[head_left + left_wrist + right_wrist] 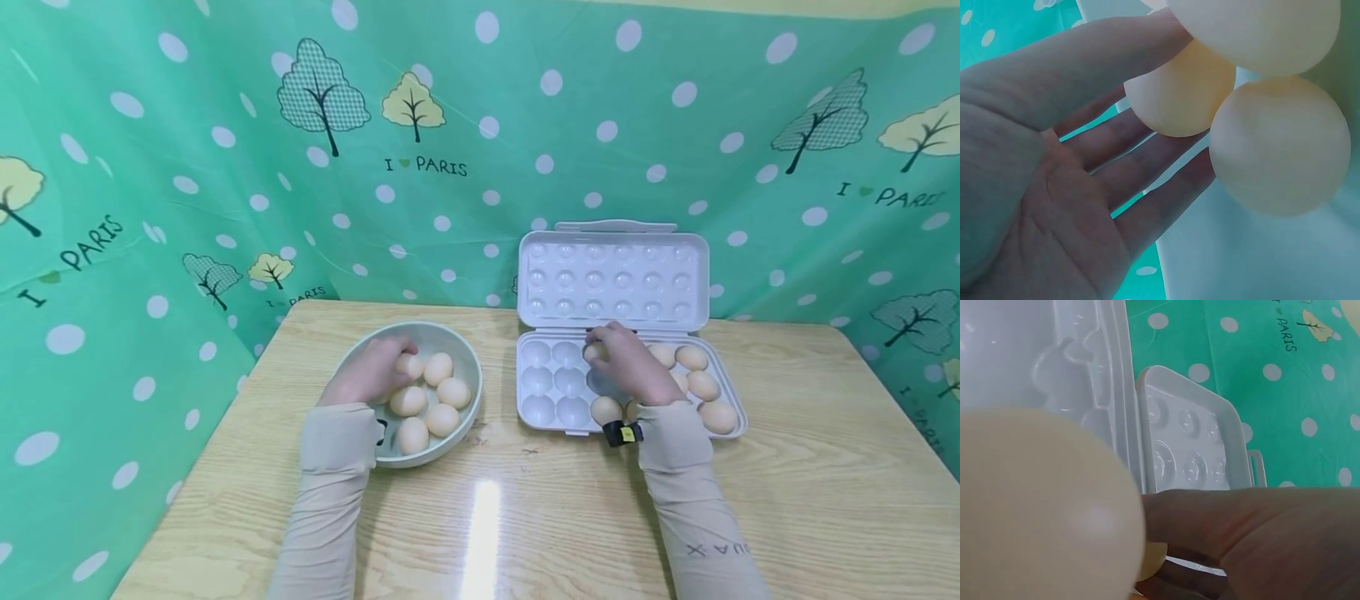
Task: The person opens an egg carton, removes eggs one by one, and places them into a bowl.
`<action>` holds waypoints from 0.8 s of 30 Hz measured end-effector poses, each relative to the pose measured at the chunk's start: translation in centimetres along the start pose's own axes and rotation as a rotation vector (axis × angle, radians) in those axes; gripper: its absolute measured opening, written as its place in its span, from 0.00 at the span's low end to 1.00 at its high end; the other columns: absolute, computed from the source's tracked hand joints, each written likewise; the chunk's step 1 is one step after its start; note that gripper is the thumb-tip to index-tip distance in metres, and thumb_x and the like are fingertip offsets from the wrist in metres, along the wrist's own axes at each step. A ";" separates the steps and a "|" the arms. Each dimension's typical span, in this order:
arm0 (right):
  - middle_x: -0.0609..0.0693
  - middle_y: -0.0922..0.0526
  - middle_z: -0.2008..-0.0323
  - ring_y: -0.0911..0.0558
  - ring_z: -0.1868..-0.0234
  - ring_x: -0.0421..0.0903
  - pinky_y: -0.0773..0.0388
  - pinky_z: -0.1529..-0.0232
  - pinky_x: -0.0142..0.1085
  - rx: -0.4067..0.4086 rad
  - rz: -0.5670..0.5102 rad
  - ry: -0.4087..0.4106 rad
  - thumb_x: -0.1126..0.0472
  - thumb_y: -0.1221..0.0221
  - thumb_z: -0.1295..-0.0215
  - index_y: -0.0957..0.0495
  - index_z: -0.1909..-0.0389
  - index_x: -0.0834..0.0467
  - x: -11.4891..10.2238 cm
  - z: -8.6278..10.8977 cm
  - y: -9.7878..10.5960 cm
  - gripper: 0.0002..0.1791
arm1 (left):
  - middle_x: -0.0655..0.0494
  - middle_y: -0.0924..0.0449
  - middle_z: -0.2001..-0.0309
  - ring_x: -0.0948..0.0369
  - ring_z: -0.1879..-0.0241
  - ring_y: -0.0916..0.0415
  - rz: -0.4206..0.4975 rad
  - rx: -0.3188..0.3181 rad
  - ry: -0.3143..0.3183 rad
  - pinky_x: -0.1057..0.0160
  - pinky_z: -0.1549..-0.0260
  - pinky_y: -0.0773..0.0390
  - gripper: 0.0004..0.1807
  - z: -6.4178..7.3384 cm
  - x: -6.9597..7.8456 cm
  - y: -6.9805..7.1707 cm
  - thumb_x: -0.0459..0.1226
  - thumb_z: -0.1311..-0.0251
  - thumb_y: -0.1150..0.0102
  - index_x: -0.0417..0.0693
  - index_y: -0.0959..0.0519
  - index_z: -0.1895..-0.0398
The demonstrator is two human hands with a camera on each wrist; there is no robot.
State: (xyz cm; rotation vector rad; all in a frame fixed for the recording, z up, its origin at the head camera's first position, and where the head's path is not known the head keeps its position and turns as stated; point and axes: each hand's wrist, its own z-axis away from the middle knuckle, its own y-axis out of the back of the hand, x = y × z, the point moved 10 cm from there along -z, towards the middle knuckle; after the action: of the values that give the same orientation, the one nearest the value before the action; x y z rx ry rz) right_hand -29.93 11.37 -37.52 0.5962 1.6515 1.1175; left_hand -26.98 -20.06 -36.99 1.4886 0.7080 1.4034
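My left hand (375,367) reaches into a pale round bowl (474,408) at its left side. In the left wrist view, its thumb and fingers stand around an egg (1179,94), fingertips hidden behind it. Another egg (1279,147) lies close beside these fingers, and several more eggs (442,419) are in the bowl. My right hand (630,362) is over an open white egg box (525,423), fingers and thumb around an egg (596,352) at a back-row hollow. In the right wrist view that egg (1152,559) is mostly hidden; a nearer egg (1047,506) fills the left side.
The box's dimpled lid (615,321) stands raised behind its base, near the green dotted cloth (450,200). Several eggs (703,385) sit in the right-hand hollows; the left hollows (537,381) hold none. Bowl and box rest on a wooden table (555,517).
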 end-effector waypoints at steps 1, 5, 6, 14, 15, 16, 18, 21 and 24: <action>0.68 0.23 0.53 0.23 0.50 0.64 0.24 0.46 0.56 0.001 0.000 0.003 0.70 0.40 0.35 0.23 0.50 0.72 0.0 0.0 0.0 0.14 | 0.41 0.19 0.48 0.46 0.45 0.24 0.001 -0.003 -0.003 0.46 0.39 0.28 0.20 0.0 0.0 0.0 0.30 0.42 0.39 0.36 0.23 0.45; 0.68 0.23 0.53 0.22 0.51 0.63 0.23 0.47 0.56 0.007 0.002 0.002 0.70 0.39 0.36 0.22 0.51 0.71 0.2 -0.1 0.0 0.14 | 0.40 0.19 0.49 0.46 0.46 0.24 -0.008 -0.009 -0.010 0.46 0.39 0.28 0.21 0.0 0.1 -0.1 0.30 0.43 0.40 0.36 0.23 0.45; 0.68 0.23 0.53 0.22 0.51 0.63 0.23 0.47 0.56 0.007 -0.001 -0.003 0.70 0.39 0.36 0.22 0.51 0.71 0.2 -0.1 0.0 0.14 | 0.40 0.19 0.48 0.46 0.46 0.24 -0.007 -0.011 -0.007 0.46 0.39 0.28 0.21 0.0 0.1 -0.1 0.30 0.44 0.40 0.36 0.23 0.45; 0.67 0.23 0.49 0.22 0.48 0.62 0.23 0.46 0.55 -0.013 -0.034 -0.077 0.69 0.39 0.36 0.22 0.48 0.70 0.8 -0.2 -0.1 0.15 | 0.41 0.19 0.50 0.48 0.49 0.24 -0.006 -0.022 -0.003 0.47 0.41 0.27 0.20 0.0 0.1 -0.2 0.31 0.43 0.40 0.35 0.23 0.45; 0.67 0.23 0.49 0.22 0.48 0.62 0.23 0.46 0.55 -0.015 -0.032 -0.081 0.69 0.39 0.35 0.22 0.48 0.70 0.8 -0.2 -0.1 0.15 | 0.42 0.19 0.50 0.48 0.49 0.24 -0.005 -0.027 -0.001 0.47 0.41 0.27 0.20 0.1 0.1 -0.2 0.31 0.42 0.39 0.35 0.23 0.45; 0.67 0.23 0.49 0.22 0.48 0.62 0.23 0.45 0.55 -0.017 -0.031 -0.082 0.69 0.39 0.35 0.22 0.48 0.70 0.9 -0.2 -0.1 0.16 | 0.42 0.19 0.50 0.48 0.49 0.24 -0.005 -0.031 0.002 0.47 0.42 0.26 0.20 0.1 0.1 -0.3 0.31 0.41 0.39 0.35 0.23 0.45; 0.67 0.23 0.49 0.22 0.47 0.61 0.23 0.45 0.55 -0.018 -0.031 -0.092 0.69 0.39 0.35 0.22 0.48 0.70 1.0 -0.2 -0.2 0.16 | 0.42 0.19 0.49 0.48 0.48 0.24 0.002 -0.044 0.014 0.47 0.41 0.26 0.20 0.1 0.0 -0.4 0.32 0.40 0.38 0.36 0.23 0.44; 0.67 0.23 0.47 0.23 0.45 0.62 0.24 0.43 0.56 -0.017 -0.036 -0.100 0.69 0.39 0.35 0.22 0.47 0.70 1.1 -0.3 -0.2 0.17 | 0.41 0.20 0.47 0.47 0.46 0.24 0.021 -0.060 0.036 0.46 0.41 0.27 0.21 0.1 -0.2 -0.5 0.33 0.38 0.38 0.36 0.24 0.42; 0.67 0.23 0.46 0.24 0.43 0.63 0.26 0.41 0.56 -0.003 -0.054 -0.100 0.69 0.39 0.36 0.23 0.46 0.70 1.1 -0.3 -0.1 0.18 | 0.41 0.21 0.46 0.47 0.45 0.25 0.034 -0.071 0.051 0.45 0.40 0.27 0.21 0.1 -0.4 -0.6 0.33 0.37 0.38 0.37 0.24 0.42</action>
State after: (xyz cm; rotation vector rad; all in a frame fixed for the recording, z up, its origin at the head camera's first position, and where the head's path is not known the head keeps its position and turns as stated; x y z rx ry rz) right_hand -30.61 12.09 -38.06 0.5923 1.5705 1.0346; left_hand -26.82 -20.14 -37.71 1.4199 0.6597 1.4820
